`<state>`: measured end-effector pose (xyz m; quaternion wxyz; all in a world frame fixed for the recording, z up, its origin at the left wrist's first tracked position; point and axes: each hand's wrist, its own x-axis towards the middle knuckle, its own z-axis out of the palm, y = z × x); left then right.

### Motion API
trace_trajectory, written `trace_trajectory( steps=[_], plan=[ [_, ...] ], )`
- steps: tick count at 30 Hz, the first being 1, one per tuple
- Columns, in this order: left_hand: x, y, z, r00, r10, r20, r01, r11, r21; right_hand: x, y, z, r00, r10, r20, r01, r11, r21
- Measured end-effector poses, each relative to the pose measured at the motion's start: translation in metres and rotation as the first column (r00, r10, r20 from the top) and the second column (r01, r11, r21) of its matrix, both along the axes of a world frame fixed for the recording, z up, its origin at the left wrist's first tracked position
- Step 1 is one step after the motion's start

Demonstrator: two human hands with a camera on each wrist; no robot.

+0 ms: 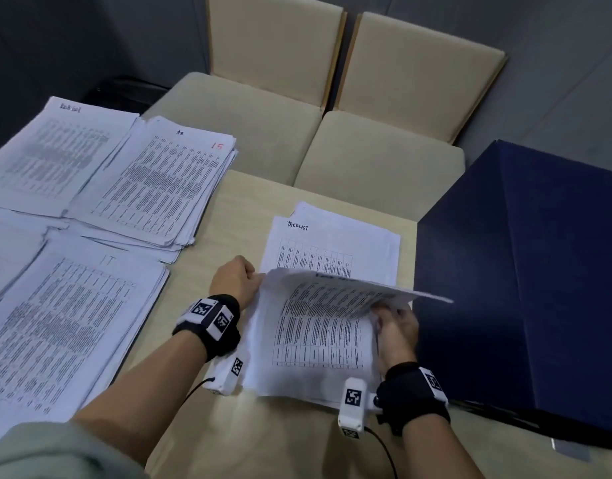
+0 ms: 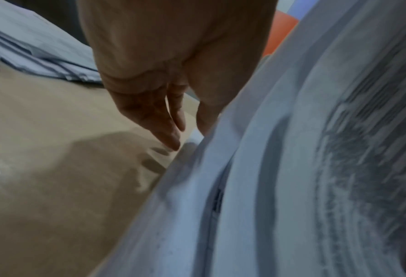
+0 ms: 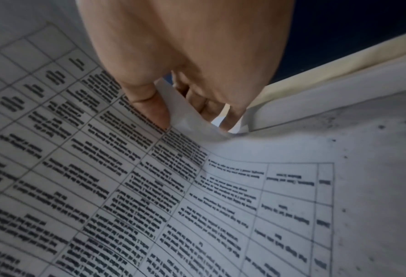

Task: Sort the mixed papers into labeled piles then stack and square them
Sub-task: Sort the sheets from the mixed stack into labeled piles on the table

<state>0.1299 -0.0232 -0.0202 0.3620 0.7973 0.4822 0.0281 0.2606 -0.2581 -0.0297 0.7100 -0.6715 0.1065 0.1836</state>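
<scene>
Print on the lifted sheet (image 1: 335, 288) is too blurred to read. Right hand (image 1: 397, 331) pinches its 3 o'clock edge; left hand (image 1: 235, 281) holds the 9 o'clock edge, grip partly hidden, above the unsorted stack (image 1: 314, 344) at the tabletop's (image 1: 201, 340) 6 o'clock.

Table (image 1: 228, 209) bears paper piles (image 1: 152, 181) (perhaps five).

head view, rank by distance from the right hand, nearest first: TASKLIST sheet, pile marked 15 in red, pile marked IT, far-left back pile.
From the right hand:
1. TASKLIST sheet, just beyond it, mid-table.
2. Pile marked IT, near left.
3. Pile marked 15 in red, back left; too close to call against the IT pile.
4. Far-left back pile, at the table's far left corner.
</scene>
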Motion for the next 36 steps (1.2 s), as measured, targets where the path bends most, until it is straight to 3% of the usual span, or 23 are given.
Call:
trace_trajectory(
  steps=[4,8,10,12,14,16,18,20,25,30,33,36],
  plan=[
    [0.004,0.002,-0.001,0.990,-0.127,-0.059,0.132,0.985,0.106,0.003,-0.005,-0.002,1.000,-0.003,0.017,0.002,1.000,0.012],
    [0.003,0.003,0.008,0.920,-0.273,-0.281,0.359,0.876,0.322,0.005,-0.009,-0.006,0.999,-0.046,-0.006,0.046,0.999,-0.001],
    [0.001,0.003,0.012,0.912,-0.317,-0.262,0.401,0.826,0.396,0.007,-0.006,-0.009,0.997,-0.062,-0.047,0.063,0.998,0.024],
    [-0.003,0.003,0.013,0.927,-0.355,-0.124,0.373,0.833,0.409,0.007,-0.004,-0.008,0.994,-0.077,-0.079,0.081,0.995,0.056],
    [-0.008,0.003,0.014,0.937,-0.340,0.086,0.299,0.902,0.312,0.006,-0.006,-0.009,0.994,-0.070,-0.080,0.076,0.994,0.076],
    [-0.015,0.000,0.016,0.912,-0.260,0.317,0.238,0.965,0.108,0.003,-0.006,-0.006,0.996,-0.056,-0.073,0.063,0.993,0.096],
    [-0.019,-0.002,0.020,0.867,-0.148,0.475,0.241,0.961,-0.139,0.002,-0.003,0.000,0.998,-0.030,-0.061,0.038,0.991,0.127],
    [-0.021,-0.003,0.021,0.836,-0.057,0.545,0.248,0.926,-0.284,-0.001,0.002,0.007,0.997,-0.014,-0.075,0.023,0.993,0.120],
    [-0.022,0.001,0.019,0.805,0.176,0.567,0.087,0.910,-0.406,-0.003,-0.003,0.007,0.991,-0.122,-0.057,0.127,0.988,0.086],
    [-0.026,0.014,0.007,0.890,0.169,0.424,-0.016,0.940,-0.340,-0.009,-0.017,0.010,0.969,-0.237,-0.071,0.241,0.970,0.044],
    [-0.024,0.017,0.007,0.894,0.179,0.412,-0.013,0.927,-0.375,-0.017,-0.024,0.014,0.976,-0.198,-0.091,0.205,0.975,0.081],
    [-0.019,0.011,0.015,0.876,0.180,0.448,0.060,0.880,-0.472,-0.019,-0.028,0.017,0.990,-0.017,-0.140,0.034,0.992,0.119]
  ],
)
